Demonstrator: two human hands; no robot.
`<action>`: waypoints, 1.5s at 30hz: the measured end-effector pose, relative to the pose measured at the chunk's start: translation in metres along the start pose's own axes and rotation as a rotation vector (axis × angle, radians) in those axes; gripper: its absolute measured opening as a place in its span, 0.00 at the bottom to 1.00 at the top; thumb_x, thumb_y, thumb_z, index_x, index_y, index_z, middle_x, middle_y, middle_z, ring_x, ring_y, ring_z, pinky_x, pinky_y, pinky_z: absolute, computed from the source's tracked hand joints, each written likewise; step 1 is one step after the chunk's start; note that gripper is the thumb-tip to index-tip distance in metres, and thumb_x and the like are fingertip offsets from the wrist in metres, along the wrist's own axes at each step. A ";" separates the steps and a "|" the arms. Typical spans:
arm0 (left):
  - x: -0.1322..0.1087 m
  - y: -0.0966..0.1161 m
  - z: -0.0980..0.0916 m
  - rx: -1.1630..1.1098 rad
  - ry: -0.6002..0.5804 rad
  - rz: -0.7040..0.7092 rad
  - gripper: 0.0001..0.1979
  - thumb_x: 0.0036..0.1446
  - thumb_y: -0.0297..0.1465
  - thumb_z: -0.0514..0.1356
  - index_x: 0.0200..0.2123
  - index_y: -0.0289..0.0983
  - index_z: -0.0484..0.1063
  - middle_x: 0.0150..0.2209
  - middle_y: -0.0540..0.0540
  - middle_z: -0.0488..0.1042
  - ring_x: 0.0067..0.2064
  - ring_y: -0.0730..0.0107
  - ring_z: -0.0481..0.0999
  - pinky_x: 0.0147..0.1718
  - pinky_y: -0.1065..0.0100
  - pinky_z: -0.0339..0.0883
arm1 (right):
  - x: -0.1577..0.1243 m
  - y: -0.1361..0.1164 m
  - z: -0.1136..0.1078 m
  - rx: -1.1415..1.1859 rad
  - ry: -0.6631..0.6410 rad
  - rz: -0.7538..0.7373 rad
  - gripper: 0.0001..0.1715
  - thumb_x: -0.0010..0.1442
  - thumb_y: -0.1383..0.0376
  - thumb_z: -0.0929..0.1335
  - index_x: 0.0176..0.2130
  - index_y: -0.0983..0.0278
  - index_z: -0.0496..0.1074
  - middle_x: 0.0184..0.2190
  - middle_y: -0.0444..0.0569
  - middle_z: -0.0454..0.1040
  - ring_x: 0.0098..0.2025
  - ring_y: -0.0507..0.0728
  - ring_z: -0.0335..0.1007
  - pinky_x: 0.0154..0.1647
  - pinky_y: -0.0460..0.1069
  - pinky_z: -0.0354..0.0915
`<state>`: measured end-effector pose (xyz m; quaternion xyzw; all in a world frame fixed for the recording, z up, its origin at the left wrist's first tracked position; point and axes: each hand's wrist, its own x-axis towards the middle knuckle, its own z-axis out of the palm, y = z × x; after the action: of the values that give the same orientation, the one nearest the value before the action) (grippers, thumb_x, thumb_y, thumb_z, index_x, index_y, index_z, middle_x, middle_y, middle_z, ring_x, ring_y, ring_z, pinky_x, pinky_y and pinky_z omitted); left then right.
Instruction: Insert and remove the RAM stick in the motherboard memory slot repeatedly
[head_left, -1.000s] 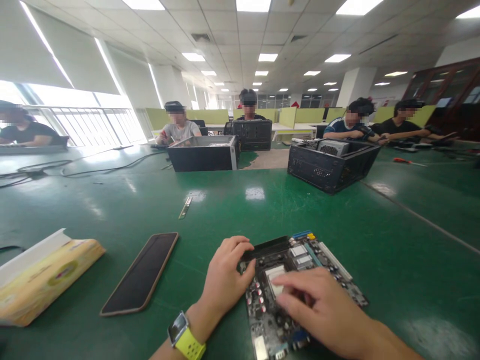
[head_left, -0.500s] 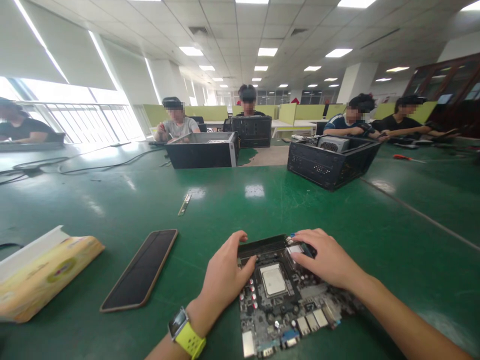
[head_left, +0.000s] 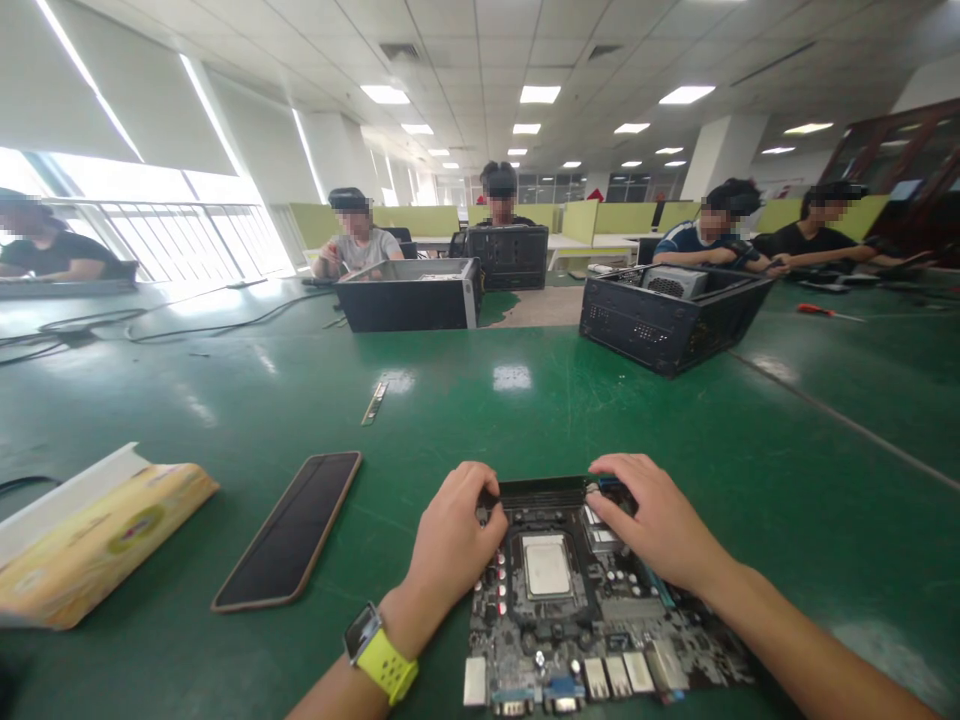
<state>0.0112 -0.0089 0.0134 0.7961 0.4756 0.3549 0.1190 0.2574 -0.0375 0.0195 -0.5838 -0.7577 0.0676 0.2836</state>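
A motherboard (head_left: 615, 640) lies on the green table in front of me, its ports facing my side and a silver processor (head_left: 547, 566) in its socket. Dark memory slots (head_left: 540, 488) run along its far edge, between my two hands. My left hand (head_left: 457, 530) is closed at the far left corner, thumb and fingers curled about the board's edge. At the far right end of the slots my right hand (head_left: 652, 515) grips the board, thumb over the top and fingers at the far edge. Its fingertips partly hide a blue part there.
Left of the board lie a phone (head_left: 291, 532) and a tissue pack (head_left: 109, 545). A memory stick (head_left: 375, 403) rests farther off. Open computer cases (head_left: 409, 297) (head_left: 667, 315) stand beyond, with several people seated behind. A screwdriver (head_left: 829, 313) lies far right.
My left fingers have drawn in and closed at the board's far left corner. My right hand has shifted slightly outward, baring more of the slots' end. The board sits straighter, turned slightly.
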 end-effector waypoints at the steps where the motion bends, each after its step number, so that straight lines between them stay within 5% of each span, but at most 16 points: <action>1: -0.001 0.000 0.000 0.013 0.006 -0.005 0.07 0.47 0.22 0.55 0.29 0.39 0.62 0.35 0.48 0.70 0.39 0.64 0.70 0.39 0.64 0.65 | 0.000 -0.001 0.001 0.044 -0.009 -0.032 0.13 0.59 0.60 0.63 0.43 0.61 0.70 0.48 0.51 0.72 0.51 0.59 0.64 0.51 0.57 0.60; 7: -0.003 0.004 -0.002 0.111 0.014 -0.014 0.04 0.49 0.24 0.58 0.28 0.40 0.66 0.35 0.49 0.72 0.39 0.65 0.71 0.37 0.65 0.66 | 0.000 -0.002 0.001 0.108 -0.159 -0.153 0.16 0.63 0.62 0.60 0.46 0.61 0.72 0.51 0.53 0.71 0.55 0.60 0.62 0.56 0.61 0.58; 32: -0.003 0.005 -0.002 0.122 0.035 -0.001 0.02 0.50 0.27 0.60 0.29 0.40 0.69 0.34 0.49 0.73 0.39 0.63 0.71 0.37 0.63 0.66 | -0.002 -0.002 0.000 0.221 -0.124 -0.082 0.17 0.59 0.69 0.60 0.48 0.61 0.68 0.50 0.50 0.71 0.53 0.58 0.64 0.55 0.59 0.59; 45: -0.002 0.002 0.000 0.117 0.034 0.000 0.01 0.51 0.27 0.60 0.28 0.39 0.70 0.34 0.48 0.74 0.41 0.62 0.70 0.40 0.62 0.65 | -0.002 -0.004 -0.001 0.199 -0.149 -0.048 0.15 0.61 0.63 0.61 0.48 0.60 0.69 0.50 0.50 0.71 0.53 0.59 0.64 0.56 0.59 0.58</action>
<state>0.0114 -0.0118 0.0132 0.7956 0.4972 0.3400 0.0641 0.2548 -0.0402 0.0211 -0.5277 -0.7802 0.1787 0.2845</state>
